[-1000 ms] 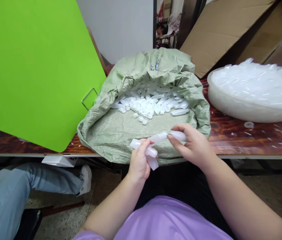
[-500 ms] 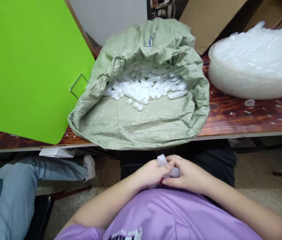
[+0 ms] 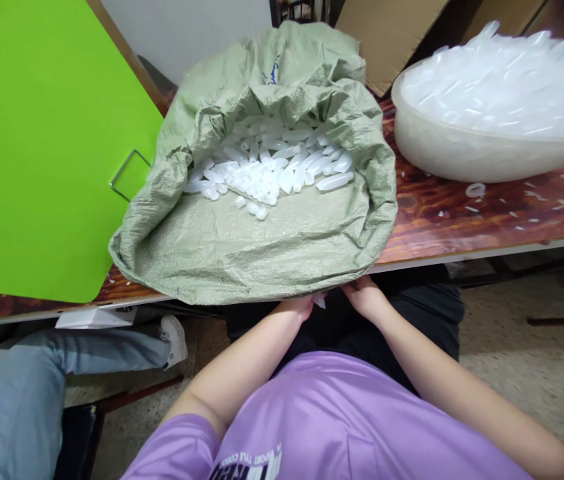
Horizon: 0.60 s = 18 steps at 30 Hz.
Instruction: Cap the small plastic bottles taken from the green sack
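Observation:
A green woven sack [image 3: 262, 247] lies open on the wooden table [image 3: 462, 220], with several white plastic tubes [image 3: 272, 170] heaped inside. My left hand [image 3: 297, 308] and my right hand [image 3: 365, 297] reach under the table edge, just below the sack's front lip. Their fingers are hidden by the sack and the table. A small white piece [image 3: 320, 301] shows between the two hands; which hand holds it I cannot tell.
A big translucent basin [image 3: 467, 157] piled with clear plastic pieces stands at the right. A bright green board [image 3: 37, 147] leans at the left. Cardboard [image 3: 387, 33] stands behind. Another person's leg and shoe [image 3: 112, 347] are under the table at left.
My hands, holding white tubes above the sack's front edge, dropped to my lap and now sit tucked under the table edge. The camera tilted downward.

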Tool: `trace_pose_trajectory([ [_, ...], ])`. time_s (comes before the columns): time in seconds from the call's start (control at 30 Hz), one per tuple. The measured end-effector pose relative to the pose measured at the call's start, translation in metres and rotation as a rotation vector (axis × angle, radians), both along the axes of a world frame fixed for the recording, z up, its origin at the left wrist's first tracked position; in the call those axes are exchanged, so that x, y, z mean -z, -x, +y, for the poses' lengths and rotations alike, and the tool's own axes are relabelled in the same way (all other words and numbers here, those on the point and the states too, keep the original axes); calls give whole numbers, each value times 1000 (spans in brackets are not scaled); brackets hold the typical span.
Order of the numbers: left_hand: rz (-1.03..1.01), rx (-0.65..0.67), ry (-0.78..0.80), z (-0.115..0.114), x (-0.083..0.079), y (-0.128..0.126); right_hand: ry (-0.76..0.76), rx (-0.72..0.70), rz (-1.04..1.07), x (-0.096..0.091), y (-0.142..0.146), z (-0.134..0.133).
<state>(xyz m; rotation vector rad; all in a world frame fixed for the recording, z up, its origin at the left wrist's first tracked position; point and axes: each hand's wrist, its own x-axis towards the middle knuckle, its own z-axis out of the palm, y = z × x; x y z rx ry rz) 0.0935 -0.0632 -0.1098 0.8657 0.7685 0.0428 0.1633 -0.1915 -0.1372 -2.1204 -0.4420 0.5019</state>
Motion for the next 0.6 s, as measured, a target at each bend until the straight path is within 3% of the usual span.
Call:
trace_pose_trajectory([
  [0.13, -54, -14, 62, 5, -2, 6, -56, 20, 34, -2, -9, -3],
  [0.23, -28, 55, 108, 8, -10, 19, -72, -61, 51, -21, -10, -15],
  [0.3, -6, 176, 144, 11, -19, 31, -10, -281, 67, -45, -7, -26],
  [0.4, -42, 496, 197, 17, -32, 53, 132, -832, 63, -96, 0, -37],
  [0.43, -71, 602, 205, 18, -35, 60, 118, -936, 59, -115, 2, -35],
  [0.5, -131, 736, 212, 17, -37, 71, -9, -971, 20, -150, 2, -21],
  [0.6, -166, 822, 243, 9, -35, 80, -129, -766, -271, -182, -6, 30],
])
